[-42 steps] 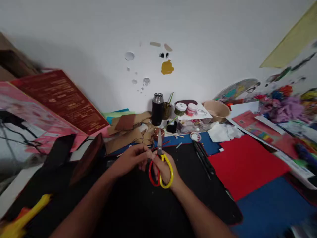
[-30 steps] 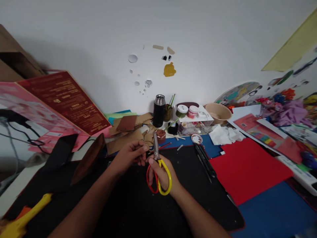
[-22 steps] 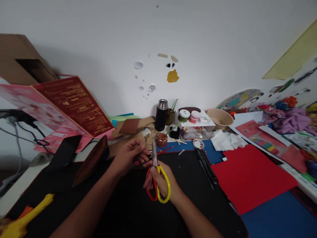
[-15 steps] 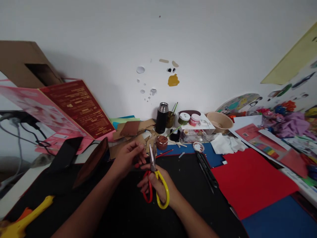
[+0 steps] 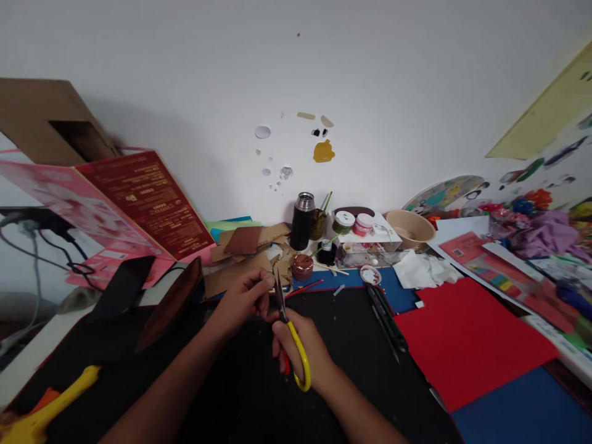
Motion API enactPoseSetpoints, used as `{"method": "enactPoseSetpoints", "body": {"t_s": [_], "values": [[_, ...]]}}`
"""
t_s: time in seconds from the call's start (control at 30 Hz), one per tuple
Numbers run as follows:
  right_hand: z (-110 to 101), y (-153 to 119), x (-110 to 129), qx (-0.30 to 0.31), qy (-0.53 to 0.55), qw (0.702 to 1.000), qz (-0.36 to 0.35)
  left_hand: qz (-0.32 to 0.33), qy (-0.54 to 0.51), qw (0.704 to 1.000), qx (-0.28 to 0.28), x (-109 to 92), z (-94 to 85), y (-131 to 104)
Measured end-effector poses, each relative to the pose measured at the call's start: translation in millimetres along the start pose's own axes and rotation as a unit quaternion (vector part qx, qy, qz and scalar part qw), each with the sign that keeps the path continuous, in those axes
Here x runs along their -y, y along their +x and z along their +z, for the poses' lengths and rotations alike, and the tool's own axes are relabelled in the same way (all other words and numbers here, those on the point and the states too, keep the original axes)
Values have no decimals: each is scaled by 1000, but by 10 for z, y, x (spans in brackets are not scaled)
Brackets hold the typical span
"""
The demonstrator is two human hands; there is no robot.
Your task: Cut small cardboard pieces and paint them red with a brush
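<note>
Scissors point(image 5: 280, 302) with one yellow and one red handle are held in my right hand point(image 5: 303, 345), its fingers wrapped through the loops and the blades pointing up and away. Just left of the blades, my left hand point(image 5: 243, 299) is closed in a pinch; whatever lies between its fingertips is too small to make out. Beyond the hands sit cut cardboard pieces point(image 5: 231, 274) and an opened jar of brown paint point(image 5: 302, 266). A thin red stick point(image 5: 305, 288) lies on the black mat point(image 5: 259, 394).
A black bottle point(image 5: 302, 225), paint jars point(image 5: 345, 221) and a beige bowl point(image 5: 411, 227) stand by the wall. Red paper point(image 5: 481, 339) and a box cutter point(image 5: 387, 317) lie right. At left are a pink-and-red folder point(image 5: 148, 203), a black phone point(image 5: 123, 287) and a yellow tool point(image 5: 65, 401).
The scissors have turned and shifted slightly left, their handles closer together. My left hand's fingers have drawn into a tighter pinch beside the blades.
</note>
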State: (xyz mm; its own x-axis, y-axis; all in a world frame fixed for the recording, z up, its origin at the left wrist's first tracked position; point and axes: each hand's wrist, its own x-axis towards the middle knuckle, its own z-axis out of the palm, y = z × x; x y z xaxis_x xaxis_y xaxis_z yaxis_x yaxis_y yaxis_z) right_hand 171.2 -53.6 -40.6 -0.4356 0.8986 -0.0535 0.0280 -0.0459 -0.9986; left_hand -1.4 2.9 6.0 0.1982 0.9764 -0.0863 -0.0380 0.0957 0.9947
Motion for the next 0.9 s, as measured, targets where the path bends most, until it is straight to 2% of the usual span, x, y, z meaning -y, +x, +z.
{"method": "enactPoseSetpoints", "body": {"t_s": [0.23,0.9], "values": [[-5,0,14,-2,-17,1000,-2,1,37,999,6,-36,24,-3],[-2,-16,94,8,-33,999,3,-36,37,999,4,-64,36,-14]]}}
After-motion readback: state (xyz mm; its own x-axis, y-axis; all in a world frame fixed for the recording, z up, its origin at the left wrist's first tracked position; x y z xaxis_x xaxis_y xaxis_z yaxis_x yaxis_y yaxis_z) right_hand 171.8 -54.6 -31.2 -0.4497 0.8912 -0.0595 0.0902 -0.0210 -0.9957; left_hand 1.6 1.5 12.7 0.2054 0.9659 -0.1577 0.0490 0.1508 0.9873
